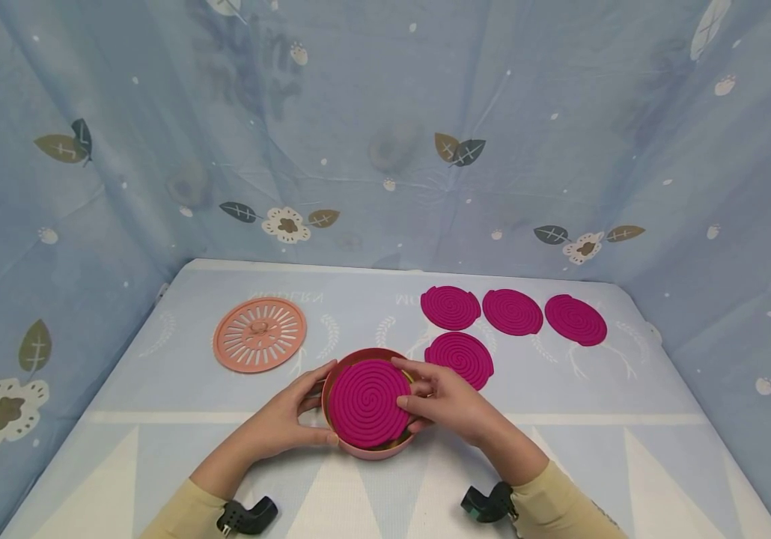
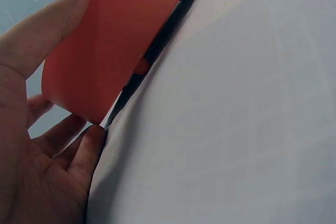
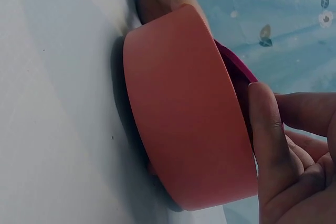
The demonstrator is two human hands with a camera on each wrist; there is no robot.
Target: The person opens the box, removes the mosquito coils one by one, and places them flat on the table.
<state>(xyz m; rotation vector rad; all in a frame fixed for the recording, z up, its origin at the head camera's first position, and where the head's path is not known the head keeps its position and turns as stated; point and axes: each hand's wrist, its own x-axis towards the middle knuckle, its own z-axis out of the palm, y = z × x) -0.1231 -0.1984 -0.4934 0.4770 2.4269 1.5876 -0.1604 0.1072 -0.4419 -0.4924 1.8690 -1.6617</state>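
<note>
Magenta mosquito coil (image 1: 367,404) slants across the mouth of a round pinkish-orange tin (image 1: 373,453), its edge showing above the rim in the right wrist view; how much of it touches inside cannot be told. The right hand (image 1: 449,400) has its grip pinched on the coil's right side, between thumb and fingers. On the opposite side, the left hand (image 1: 284,428) grasps the tin, thumb against the nearer wall and fingers curved round the farther one. A small foot (image 2: 140,67) shows beneath the tin, which is well in from the far edge of the surface (image 1: 561,385), roughly midway between its left and right edges.

Beyond the right hand, and partly covered by it, lies a single coil (image 1: 464,355). Three more coils (image 1: 513,312) run in a row near the far edge toward the far right corner. A slotted round lid (image 1: 260,335) with a central knob lies toward the far left corner. Behind everything hangs blue fabric (image 1: 358,97) printed with leaves and flowers.
</note>
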